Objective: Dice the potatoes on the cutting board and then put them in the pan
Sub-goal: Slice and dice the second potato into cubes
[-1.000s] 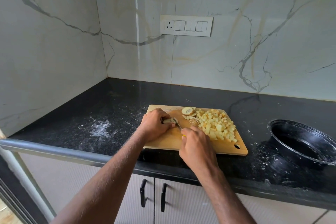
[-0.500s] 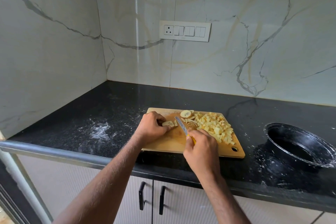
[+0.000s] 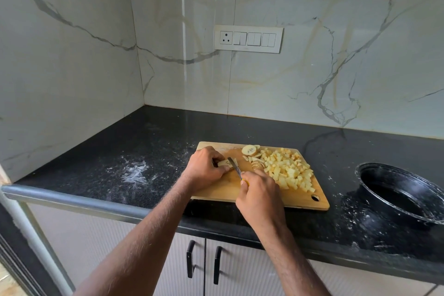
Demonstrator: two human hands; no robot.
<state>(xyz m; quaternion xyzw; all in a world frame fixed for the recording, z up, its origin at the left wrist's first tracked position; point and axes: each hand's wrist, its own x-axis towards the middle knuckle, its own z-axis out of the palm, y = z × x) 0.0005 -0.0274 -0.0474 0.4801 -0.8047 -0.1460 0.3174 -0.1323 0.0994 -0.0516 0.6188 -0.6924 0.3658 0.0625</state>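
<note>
A wooden cutting board (image 3: 216, 193) lies on the black counter. My left hand (image 3: 204, 168) pinches a pale potato piece (image 3: 223, 163) down on the board's left part. My right hand (image 3: 260, 196) grips a knife with a yellow handle; its blade (image 3: 234, 167) is at the piece beside my left fingers. A heap of diced potato (image 3: 287, 170) covers the board's right half, with a round slice (image 3: 248, 150) and a few thin slices at its far-left edge. The black pan (image 3: 403, 196) stands to the right of the board and holds nothing that I can see.
White powdery smears (image 3: 134, 172) mark the counter left of the board and around the pan. Marble walls close the back and left, with a switch panel (image 3: 248, 39) on the back wall. Cabinet doors with black handles (image 3: 204, 262) sit below the counter edge.
The knife blade lifted away from the piece half a second ago and has now come back down against it beside my left fingers. The camera view shifted slightly.
</note>
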